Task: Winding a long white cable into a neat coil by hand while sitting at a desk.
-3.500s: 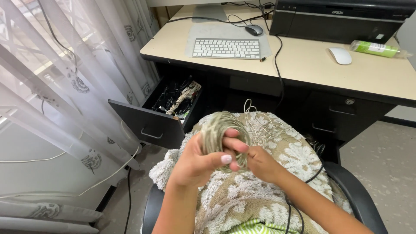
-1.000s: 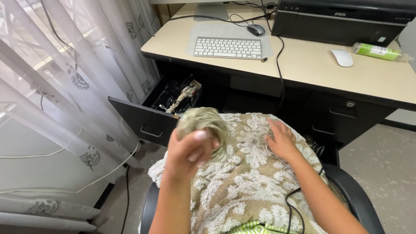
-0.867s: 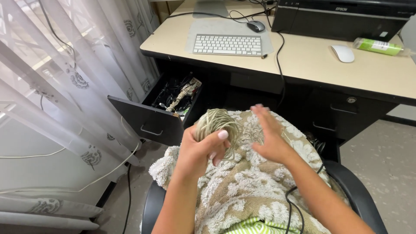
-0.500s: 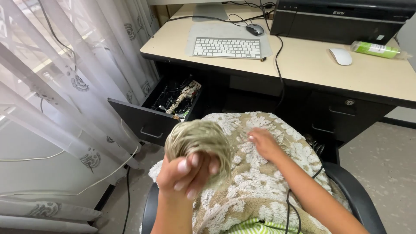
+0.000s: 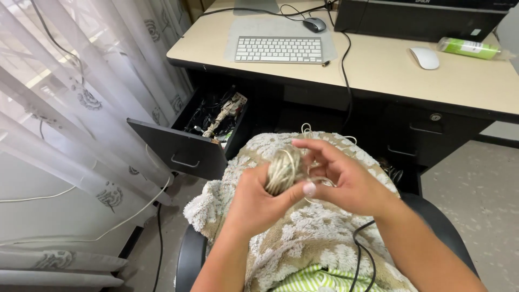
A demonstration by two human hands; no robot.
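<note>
My left hand [image 5: 258, 201] grips a coiled bundle of thin pale wire [image 5: 282, 168] above my lap. My right hand [image 5: 346, 181] is right beside it, fingers curled, with a strand of the same wire running between thumb and fingers. Loose loops of the wire [image 5: 319, 136] lie on the beige and white fluffy blanket [image 5: 303, 238] that covers my lap. I sit in a black chair [image 5: 189, 254].
An open black drawer [image 5: 186, 148] full of tangled cables stands front left under the beige desk [image 5: 378, 75]. On the desk are a white keyboard [image 5: 279, 50], two mice, a black printer [image 5: 421, 19] and a green bottle [image 5: 467, 47]. Sheer curtains [image 5: 81, 97] hang at left.
My left hand turned the coil from up high back down to the lap. My right hand came in from the blanket to meet the coil and took hold of a strand.
</note>
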